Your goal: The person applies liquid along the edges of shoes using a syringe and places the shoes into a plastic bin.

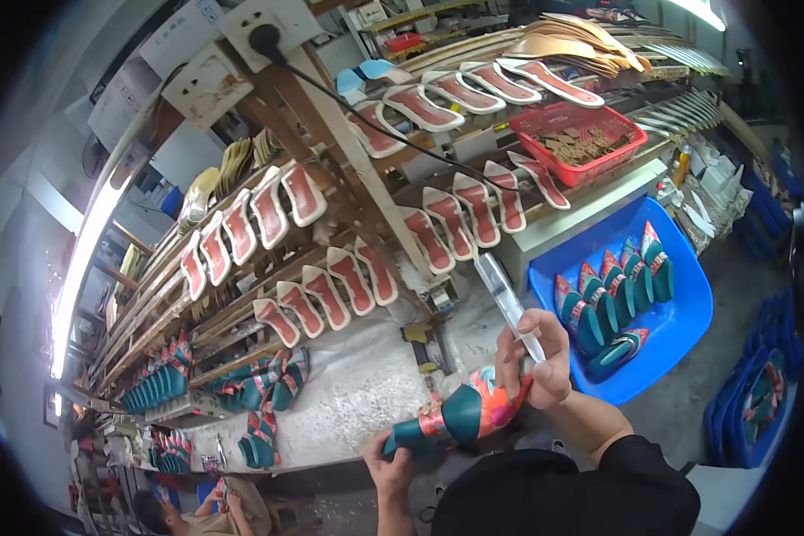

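Observation:
My left hand (391,466) is closed around the teal end of a shoe last (460,413). A red and pink floral shoe upper (502,406) covers part of the last, which lies roughly level above the table's near edge. In my right hand (545,362) is a clear plastic syringe (505,295), slanting up and to the left, its narrow end toward the rack. The fingers of that hand are curled around its lower part, just above the upper's pointed end. Whether they also touch the shoe I cannot tell.
Wooden racks hold rows of red and white shoe soles (460,210). A red basket (558,170) of small brown pieces sits on the right rack. Floral shoes on teal lasts lie in a blue tub (679,335) and on the white table (353,393). Another person (241,509) sits lower left.

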